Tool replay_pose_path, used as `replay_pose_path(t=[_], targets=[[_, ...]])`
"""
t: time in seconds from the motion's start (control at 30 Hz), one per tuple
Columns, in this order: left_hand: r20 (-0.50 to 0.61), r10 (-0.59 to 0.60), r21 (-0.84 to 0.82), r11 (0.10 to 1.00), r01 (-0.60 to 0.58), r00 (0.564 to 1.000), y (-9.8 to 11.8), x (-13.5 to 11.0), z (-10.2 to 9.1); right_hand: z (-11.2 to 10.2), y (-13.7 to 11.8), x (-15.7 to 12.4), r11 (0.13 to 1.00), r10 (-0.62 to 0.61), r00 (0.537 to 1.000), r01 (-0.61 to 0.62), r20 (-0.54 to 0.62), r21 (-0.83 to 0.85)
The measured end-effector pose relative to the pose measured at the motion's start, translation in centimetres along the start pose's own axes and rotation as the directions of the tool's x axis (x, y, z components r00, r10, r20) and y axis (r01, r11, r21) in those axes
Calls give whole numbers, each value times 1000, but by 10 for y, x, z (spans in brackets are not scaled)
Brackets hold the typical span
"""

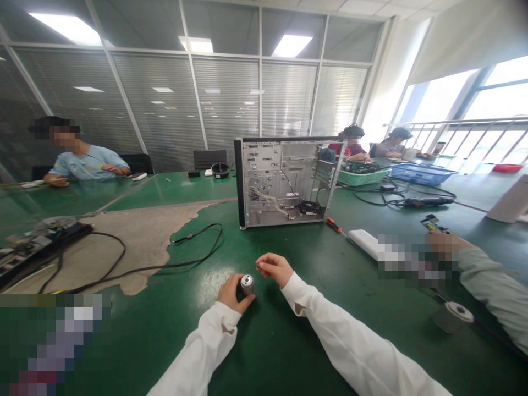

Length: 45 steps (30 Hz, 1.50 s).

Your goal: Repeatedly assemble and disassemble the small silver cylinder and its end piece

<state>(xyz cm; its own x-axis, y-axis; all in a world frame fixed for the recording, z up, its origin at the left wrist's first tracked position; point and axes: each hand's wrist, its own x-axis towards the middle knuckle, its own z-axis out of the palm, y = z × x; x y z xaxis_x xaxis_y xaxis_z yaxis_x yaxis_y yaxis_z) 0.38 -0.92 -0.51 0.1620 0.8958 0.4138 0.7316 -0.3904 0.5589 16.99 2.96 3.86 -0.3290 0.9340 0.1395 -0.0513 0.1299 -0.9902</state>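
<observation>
My left hand (232,295) is wrapped round a small silver metal cylinder (247,284), which looks like a small motor. Dark holes show on its upward-facing end. Just to the right and a little higher, my right hand (275,268) has its thumb and fingertips pinched together on something tiny and dark, too small to name. The pinched fingers are apart from the cylinder. Beyond both hands an opened computer case (264,216) stands upright on the green table (284,341), with loose wires and a black fan (310,208) inside.
An orange-handled screwdriver (333,224) lies by the case, near a white power strip (365,243). A black cable (165,267) crosses the left side. At right, a co-worker's sleeve (490,286) reaches in near another cylinder (454,317). Green (363,177) and blue baskets (423,173) stand farther back.
</observation>
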Motion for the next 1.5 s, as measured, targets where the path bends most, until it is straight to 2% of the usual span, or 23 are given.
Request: replay_pose_path(t=[0.03,0.07,0.13,0.17,0.23,0.3,0.37,0.7,0.87,1.1,1.27,1.43,1.5], targets=[[-2,2,-1,1000,-2,1000,0,0,0,-3,3,-1,973,-116,992,105,-45,-205],[-3,6,-2,1000,-6,1000,0,0,0,-6,6,-2,896,-248,967,209,-51,-393],[-6,11,0,1000,-11,1000,0,0,0,-11,12,-5,668,-445,894,369,50,-646],[-6,13,3,1000,-13,1000,0,0,0,-12,15,-6,560,-480,867,421,134,-713],[-8,14,11,1000,-14,1000,1,0,0,-11,21,-7,400,-451,850,465,272,-790],[-11,8,18,1000,-8,1000,2,0,0,-9,28,-7,317,-382,866,450,322,-835],[-14,2,16,1000,-1,1000,2,0,0,-7,33,-7,316,-356,882,425,310,-848],[-13,-5,5,1000,5,1000,4,-1,-2,-16,39,-6,602,-413,907,343,87,-721],[-18,10,0,1000,-10,1000,4,-1,-2,-18,36,-4,659,-440,898,304,-25,-688],[-22,3,-15,1000,-4,1000,5,-1,-2,-9,23,-12,618,-478,877,378,52,-689],[-15,10,-8,1000,-10,1000,4,-1,-3,-5,15,-17,555,-481,875,346,48,-756],[-21,30,-5,1000,-30,999,4,-1,-3,-6,18,-16,437,-566,818,397,96,-807],[-24,36,-3,999,-36,999,4,-1,-3,-5,20,-16,421,-587,800,433,124,-797]])
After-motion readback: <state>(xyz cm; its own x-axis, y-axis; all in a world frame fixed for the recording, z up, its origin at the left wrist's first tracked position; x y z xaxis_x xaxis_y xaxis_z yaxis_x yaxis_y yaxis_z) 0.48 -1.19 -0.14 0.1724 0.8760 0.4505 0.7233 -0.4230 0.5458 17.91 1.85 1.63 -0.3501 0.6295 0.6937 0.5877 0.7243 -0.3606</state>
